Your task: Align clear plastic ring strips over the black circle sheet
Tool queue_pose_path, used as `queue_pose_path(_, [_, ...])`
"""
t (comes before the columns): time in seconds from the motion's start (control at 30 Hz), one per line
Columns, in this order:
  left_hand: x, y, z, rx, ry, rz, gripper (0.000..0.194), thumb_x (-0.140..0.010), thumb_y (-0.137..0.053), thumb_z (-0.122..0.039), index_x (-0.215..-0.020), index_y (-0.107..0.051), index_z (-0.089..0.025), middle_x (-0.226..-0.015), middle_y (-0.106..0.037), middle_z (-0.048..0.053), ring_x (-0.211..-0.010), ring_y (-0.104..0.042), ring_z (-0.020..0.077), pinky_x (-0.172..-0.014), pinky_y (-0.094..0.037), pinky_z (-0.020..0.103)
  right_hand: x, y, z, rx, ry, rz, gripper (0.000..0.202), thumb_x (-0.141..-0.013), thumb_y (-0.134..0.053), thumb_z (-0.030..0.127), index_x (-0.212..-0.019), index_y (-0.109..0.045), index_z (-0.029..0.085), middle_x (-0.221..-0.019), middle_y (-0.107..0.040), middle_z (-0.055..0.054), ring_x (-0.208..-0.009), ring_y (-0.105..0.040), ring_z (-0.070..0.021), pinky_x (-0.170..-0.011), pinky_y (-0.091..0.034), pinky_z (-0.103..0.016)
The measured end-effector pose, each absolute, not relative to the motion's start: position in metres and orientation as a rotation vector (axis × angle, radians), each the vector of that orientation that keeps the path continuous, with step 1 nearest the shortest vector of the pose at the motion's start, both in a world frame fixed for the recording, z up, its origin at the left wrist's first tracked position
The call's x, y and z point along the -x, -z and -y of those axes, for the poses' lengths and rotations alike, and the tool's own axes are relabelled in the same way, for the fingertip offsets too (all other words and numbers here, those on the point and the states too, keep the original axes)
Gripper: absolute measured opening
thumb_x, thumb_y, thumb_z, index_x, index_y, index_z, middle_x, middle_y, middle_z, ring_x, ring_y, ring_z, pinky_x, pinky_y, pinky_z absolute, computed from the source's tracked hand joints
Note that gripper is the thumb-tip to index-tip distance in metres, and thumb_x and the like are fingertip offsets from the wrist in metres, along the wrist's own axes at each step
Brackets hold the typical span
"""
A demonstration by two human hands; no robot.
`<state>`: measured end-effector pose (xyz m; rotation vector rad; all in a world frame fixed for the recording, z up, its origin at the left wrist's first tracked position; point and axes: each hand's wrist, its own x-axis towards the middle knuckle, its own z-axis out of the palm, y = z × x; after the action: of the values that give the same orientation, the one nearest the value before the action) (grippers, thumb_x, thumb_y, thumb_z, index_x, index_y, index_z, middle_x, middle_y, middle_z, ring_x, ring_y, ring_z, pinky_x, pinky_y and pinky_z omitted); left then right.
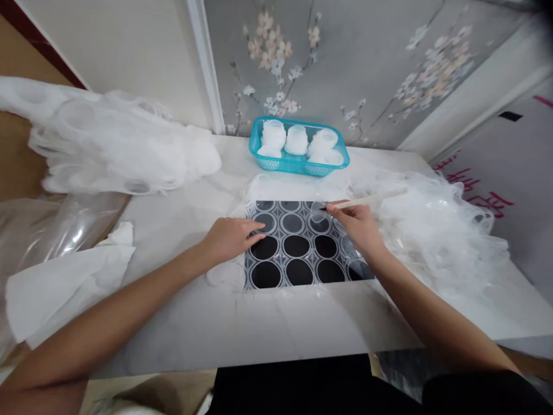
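A sheet (299,259) printed with rows of black circles in pale rings lies flat on the table. My left hand (231,237) rests at its left edge, fingers extended and apart, with nothing in them. Over the sheet's far right part, my right hand (356,226) pinches a slim pale stick (371,199) with a dark tip. A clear round disc (318,213) is at that tip; I cannot tell whether it sticks to it or lies on the sheet. More transparent film shows beneath my right wrist, partly hidden.
A blue basket (298,167) with stacks of white rings stands at the back. Heaps of translucent white ring material lie left (129,147) and right (432,230). White crumpled paper (73,282) and clear plastic wrap (82,225) are at the left edge.
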<state>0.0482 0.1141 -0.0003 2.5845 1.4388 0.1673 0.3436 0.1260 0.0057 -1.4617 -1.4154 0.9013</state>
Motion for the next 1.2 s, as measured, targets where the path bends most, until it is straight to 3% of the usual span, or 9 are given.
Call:
queue_pose_path(0.17, [-0.067,-0.008,-0.136,-2.641,0.03,-1.41,0.03,-0.09,-0.044,-0.041,-0.104,-0.066,-0.026,-0.104,-0.071,0.002,-0.088,-0.064,0.0193,-0.062,-0.039,0.026,-0.328,-0.003,-0.12,1.276,-1.222,1.185,0.024,-0.071,-0.072,0.042,-0.08,-0.071,0.021,-0.081,-0.071,-0.003,-0.079,-0.063,-0.016,-0.071,-0.047,-0.029])
queue_pose_path(0.27, [-0.073,-0.013,-0.145,-2.644,0.083,-1.411,0.028,-0.088,-0.042,-0.036,-0.089,-0.068,-0.024,-0.088,-0.072,0.003,-0.076,-0.063,0.0186,-0.058,-0.035,0.026,-0.321,0.002,-0.113,1.269,-1.226,1.28,0.026,-0.074,-0.068,0.044,-0.082,-0.071,0.019,-0.081,-0.071,-0.003,-0.077,-0.061,-0.0153,-0.073,-0.046,-0.03])
queue_pose_path(0.37, [-0.073,-0.016,-0.153,-2.588,0.045,-1.544,0.026,-0.083,-0.045,-0.035,-0.083,-0.068,-0.023,-0.077,-0.07,0.004,-0.067,-0.06,0.018,-0.055,-0.033,0.026,-0.317,0.013,-0.105,1.332,-1.18,1.382,0.032,-0.076,-0.064,0.048,-0.083,-0.07,0.017,-0.072,-0.067,-0.002,-0.067,-0.057,-0.0145,-0.063,-0.043,-0.028])
queue_pose_path(0.5, [-0.059,-0.02,-0.169,-2.361,-0.176,-1.806,0.027,-0.078,-0.048,-0.036,-0.084,-0.071,-0.023,-0.078,-0.07,0.004,-0.069,-0.06,0.0186,-0.055,-0.034,0.026,-0.313,0.023,-0.098,1.393,-1.11,1.481,0.034,-0.079,-0.061,0.05,-0.084,-0.069,0.017,-0.063,-0.062,0.0,-0.057,-0.051,-0.0132,-0.054,-0.037,-0.026])
queue_pose_path(0.7, [-0.029,-0.028,-0.18,-1.883,-0.691,-1.926,0.031,-0.069,-0.058,-0.038,-0.084,-0.072,-0.015,-0.066,-0.065,0.003,-0.059,-0.055,0.0149,-0.054,-0.037,0.024,-0.31,0.021,-0.095,1.381,-1.006,1.611,0.027,-0.082,-0.058,0.042,-0.083,-0.069,0.017,-0.076,-0.069,-0.003,-0.07,-0.061,-0.0169,-0.064,-0.043,-0.028])
queue_pose_path(0.97, [-0.019,-0.056,-0.172,-1.966,-0.839,-2.309,0.024,-0.072,-0.052,-0.032,-0.083,-0.07,-0.02,-0.066,-0.061,0.003,-0.064,-0.055,0.0197,-0.061,-0.039,0.032,-0.311,0.024,-0.096,1.397,-0.984,1.614,0.026,-0.082,-0.058,0.041,-0.083,-0.068,0.017,-0.074,-0.067,-0.003,-0.069,-0.06,-0.0171,-0.064,-0.043,-0.028])
queue_pose_path(1.07, [-0.02,-0.071,-0.161,-1.911,-0.88,-1.995,0.025,-0.073,-0.057,-0.039,-0.083,-0.07,-0.02,-0.061,-0.055,0.001,-0.056,-0.049,0.0148,-0.055,-0.036,0.029,-0.309,0.019,-0.093,1.345,-1.024,1.555,0.027,-0.082,-0.059,0.042,-0.083,-0.068,0.017,-0.075,-0.067,-0.003,-0.071,-0.061,-0.0171,-0.067,-0.044,-0.029])
queue_pose_path(1.2, [-0.048,-0.08,-0.131,-1.971,-0.529,-1.306,0.029,-0.071,-0.064,-0.048,-0.079,-0.07,-0.021,-0.056,-0.052,-0.002,-0.052,-0.044,0.0094,-0.049,-0.033,0.024,-0.305,0.008,-0.085,1.196,-1.16,1.466,0.028,-0.082,-0.06,0.046,-0.085,-0.069,0.02,-0.076,-0.067,-0.002,-0.076,-0.062,-0.0173,-0.071,-0.048,-0.031])
